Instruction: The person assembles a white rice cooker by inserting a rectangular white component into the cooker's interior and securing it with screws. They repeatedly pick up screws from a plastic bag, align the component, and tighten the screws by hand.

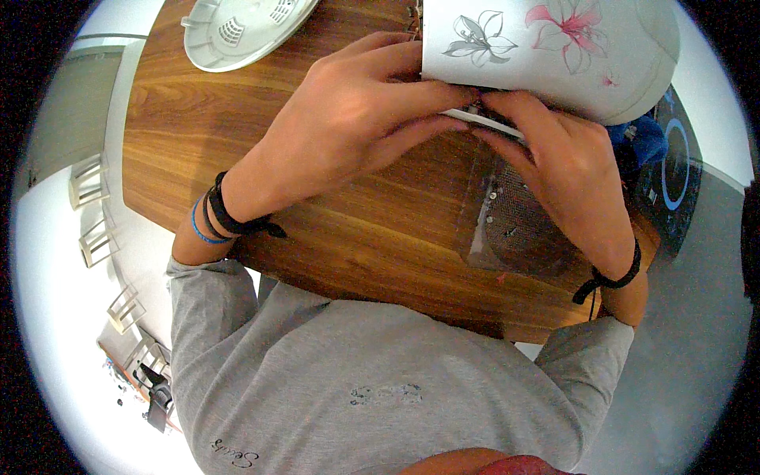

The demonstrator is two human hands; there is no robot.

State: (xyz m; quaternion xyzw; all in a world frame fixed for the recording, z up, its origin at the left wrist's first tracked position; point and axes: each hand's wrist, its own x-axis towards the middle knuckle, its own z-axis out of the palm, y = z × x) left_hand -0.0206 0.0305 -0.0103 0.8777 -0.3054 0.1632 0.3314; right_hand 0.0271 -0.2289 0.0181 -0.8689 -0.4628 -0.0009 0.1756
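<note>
A white rounded appliance housing (pixel 522 59), printed with grey and pink flowers, lies on its side at the far right of the table. My left hand (pixel 356 103) grips its near left edge, the thumb along the rim and other fingers partly hidden behind it. My right hand (pixel 558 150) is closed at the same edge, thumb and fingers pinching near a narrow white strip (pixel 495 123). The fingertips of both hands almost meet there. Whatever small part lies between them is too dark to make out.
At the far left of the wooden table (pixel 198 142) lies a white round vented cover (pixel 237 36). A clear plastic bag (pixel 507 214) with small metal bits sits under my right forearm. Beyond are a blue object (pixel 641 142) and a black panel with a blue ring (pixel 677 162).
</note>
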